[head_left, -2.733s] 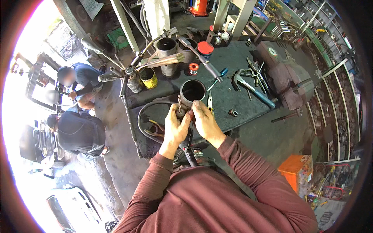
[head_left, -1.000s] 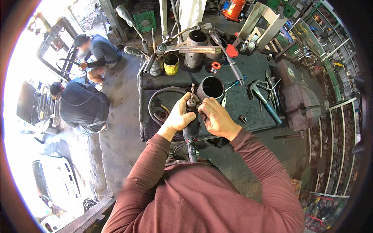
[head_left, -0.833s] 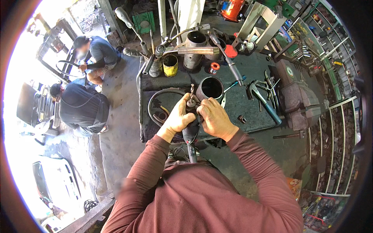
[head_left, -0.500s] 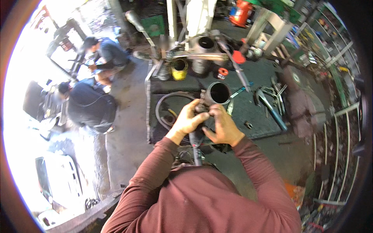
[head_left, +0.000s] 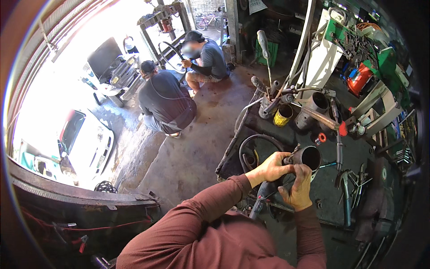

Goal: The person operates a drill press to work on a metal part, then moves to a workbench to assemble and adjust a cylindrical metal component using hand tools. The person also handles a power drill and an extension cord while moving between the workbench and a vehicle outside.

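Both hands meet in front of me, over the near side of the dark workbench (head_left: 327, 190). My left hand (head_left: 272, 167) is closed, thumb and fingers pinching a small part that its own fingers mostly hide. Fingertips of my right hand (head_left: 299, 187) press in at the same spot, its thumb held lower and apart. Right beyond them, an open-topped dark metal cylinder (head_left: 301, 157) shows its round mouth; whether a hand touches it I cannot tell. Below my left wrist lies a dark tool with a grey handle (head_left: 256, 209). A curved hose (head_left: 244, 147) lies beyond that wrist.
Two people, one in a black shirt (head_left: 166, 101) and one in blue (head_left: 211, 60), crouch at the left. A yellow can (head_left: 283, 115), a larger metal cylinder (head_left: 317, 104) and a red-rimmed spool (head_left: 320, 138) stand farther back. A blue-handled wrench (head_left: 346, 201) lies at the right.
My view has swung left, so bench and hands sit farther right in the picture. Both hands stay together beside the metal cylinder, my right hand's thumb still apart.
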Demonstrator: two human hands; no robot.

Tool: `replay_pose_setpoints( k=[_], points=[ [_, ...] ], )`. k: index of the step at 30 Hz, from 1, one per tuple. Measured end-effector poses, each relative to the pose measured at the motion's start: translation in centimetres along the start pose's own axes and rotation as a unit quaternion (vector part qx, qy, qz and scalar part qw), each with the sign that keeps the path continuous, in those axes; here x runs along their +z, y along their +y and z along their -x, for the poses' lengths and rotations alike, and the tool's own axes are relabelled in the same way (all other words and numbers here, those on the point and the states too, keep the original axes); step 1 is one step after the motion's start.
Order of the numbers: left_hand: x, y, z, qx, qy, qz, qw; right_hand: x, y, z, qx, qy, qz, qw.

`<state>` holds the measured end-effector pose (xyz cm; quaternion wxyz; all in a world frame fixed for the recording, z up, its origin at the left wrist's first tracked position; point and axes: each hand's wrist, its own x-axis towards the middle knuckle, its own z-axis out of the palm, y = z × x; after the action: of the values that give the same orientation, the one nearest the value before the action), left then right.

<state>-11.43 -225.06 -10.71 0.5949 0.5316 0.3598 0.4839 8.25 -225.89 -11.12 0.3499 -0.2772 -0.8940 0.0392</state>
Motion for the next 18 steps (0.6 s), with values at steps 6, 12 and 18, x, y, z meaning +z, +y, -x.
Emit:
replay_pose_setpoints(
  k=[6,12,18],
  points=[
    [-0.2,-1.5,-0.4,-0.004,0.048,0.054,0.997,2.1,3.8,-0.1,-0.118,0.062,0.044,0.990],
    [-1.1,-0.8,0.6,0.003,0.075,0.036,0.997,3.4,3.7,-2.7,-0.203,0.121,0.076,0.969],
    [0.0,0.0,1.8,0.032,0.113,-0.025,0.993,3.4,3.2,-2.6,-0.212,0.136,0.107,0.962]
  ],
)
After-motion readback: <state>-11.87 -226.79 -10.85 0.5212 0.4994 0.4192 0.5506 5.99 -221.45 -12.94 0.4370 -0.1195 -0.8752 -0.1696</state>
